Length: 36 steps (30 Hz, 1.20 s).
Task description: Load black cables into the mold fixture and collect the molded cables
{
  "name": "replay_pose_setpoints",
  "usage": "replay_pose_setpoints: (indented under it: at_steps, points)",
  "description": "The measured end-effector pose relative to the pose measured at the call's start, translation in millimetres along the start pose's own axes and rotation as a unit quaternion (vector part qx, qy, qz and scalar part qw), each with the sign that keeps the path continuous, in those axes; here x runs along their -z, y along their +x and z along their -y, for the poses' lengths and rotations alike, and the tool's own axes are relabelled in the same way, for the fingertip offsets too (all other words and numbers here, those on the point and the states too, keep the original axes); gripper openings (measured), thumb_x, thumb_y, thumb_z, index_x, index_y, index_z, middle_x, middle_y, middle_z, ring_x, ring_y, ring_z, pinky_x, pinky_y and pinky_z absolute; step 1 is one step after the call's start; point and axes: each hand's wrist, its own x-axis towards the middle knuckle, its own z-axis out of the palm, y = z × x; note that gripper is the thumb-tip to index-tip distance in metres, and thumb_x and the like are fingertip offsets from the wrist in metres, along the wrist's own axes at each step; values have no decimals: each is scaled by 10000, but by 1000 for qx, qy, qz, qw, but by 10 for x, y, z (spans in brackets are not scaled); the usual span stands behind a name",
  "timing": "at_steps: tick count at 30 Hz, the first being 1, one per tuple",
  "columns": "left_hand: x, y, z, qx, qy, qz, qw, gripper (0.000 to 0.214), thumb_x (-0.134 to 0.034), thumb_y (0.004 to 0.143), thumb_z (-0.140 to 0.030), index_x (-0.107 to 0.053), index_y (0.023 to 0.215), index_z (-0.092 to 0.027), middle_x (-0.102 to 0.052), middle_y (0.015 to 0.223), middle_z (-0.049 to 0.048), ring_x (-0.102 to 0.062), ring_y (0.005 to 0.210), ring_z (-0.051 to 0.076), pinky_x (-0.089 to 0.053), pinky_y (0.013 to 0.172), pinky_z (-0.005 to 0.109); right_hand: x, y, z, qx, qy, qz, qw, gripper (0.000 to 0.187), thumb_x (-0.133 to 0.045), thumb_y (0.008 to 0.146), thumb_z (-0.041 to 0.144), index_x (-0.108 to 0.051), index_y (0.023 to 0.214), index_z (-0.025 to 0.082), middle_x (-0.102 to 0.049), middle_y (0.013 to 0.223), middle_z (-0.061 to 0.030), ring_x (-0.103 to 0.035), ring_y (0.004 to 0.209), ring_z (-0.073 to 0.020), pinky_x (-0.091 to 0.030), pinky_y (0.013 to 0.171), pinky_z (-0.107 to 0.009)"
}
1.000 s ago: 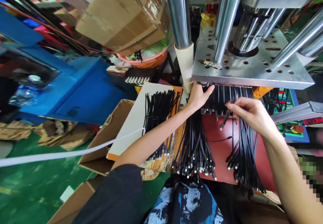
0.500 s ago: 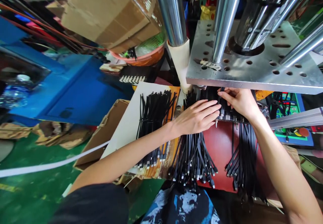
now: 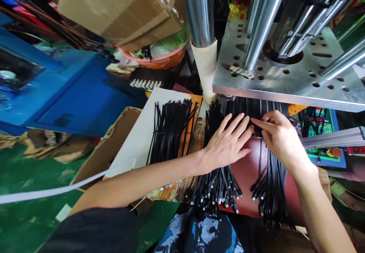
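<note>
Several short black cables with small metal plugs [image 3: 221,188] hang over the front of the red work surface, partly covered by my left hand [image 3: 229,143]. That hand lies palm down with its fingers spread at the left end of a black fixture [image 3: 258,110] under the metal press plate. My right hand [image 3: 281,137] is at the fixture's front edge, its thumb and fingers drawn together; whatever lies between them is too small or hidden to name. Below it, another bunch of black cables [image 3: 275,181] hangs down.
Above my hands is a thick perforated steel plate [image 3: 288,87] with steel columns [image 3: 199,13]. Left of me, a cable bundle [image 3: 171,131] lies on white board [image 3: 134,143]. A green control panel [image 3: 327,124] with buttons is at right; a blue machine [image 3: 71,93] stands far left.
My right hand has come back from the fixture toward its front edge, fingers now bent together. My left hand's fingers have spread wider. The view has shifted slightly.
</note>
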Motion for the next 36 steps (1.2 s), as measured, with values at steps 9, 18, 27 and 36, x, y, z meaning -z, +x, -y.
replay_pose_setpoints:
  at_steps: [9, 18, 27, 36]
  points:
    - [107, 617, 305, 84, -40, 23, 995, 547, -432, 1102, -338, -530, 1533, -16, -518, 1617, 237, -459, 1523, 373, -365, 1257, 591, -227, 545, -90, -47, -180, 53, 981, 486, -392, 1012, 101, -719, 1369, 144, -735, 1137, -203, -683, 1041, -339, -541, 883, -443]
    - [-6, 1049, 638, 93, -68, 6, 993, 402, -351, 1128, -236, -690, 1245, -54, -735, 1267, 215, -692, 1195, 298, -524, 1038, 424, -258, 995, -244, -97, -126, 66, 985, 473, -318, 1064, 110, -638, 1381, -37, -688, 1321, -295, -634, 1244, -323, -471, 1086, -497]
    - [190, -571, -163, 198, -104, 44, 974, 309, -617, 1041, -419, -686, 879, -165, -695, 886, 73, -662, 735, 211, -504, 675, 327, 107, -1105, 492, -276, -144, 102, 945, 426, -374, 1102, 572, -615, 1026, 228, -684, 892, -77, -656, 751, -258, -390, 611, -347]
    - [441, -860, -266, 269, -606, 97, 742, 200, -673, 937, -284, -619, 780, -172, -631, 807, -2, -561, 678, 115, -440, 617, 232, -257, -1857, 465, -342, -76, 112, 930, 333, -396, 1090, 497, -555, 945, 243, -695, 917, -84, -670, 774, -285, -390, 622, -370]
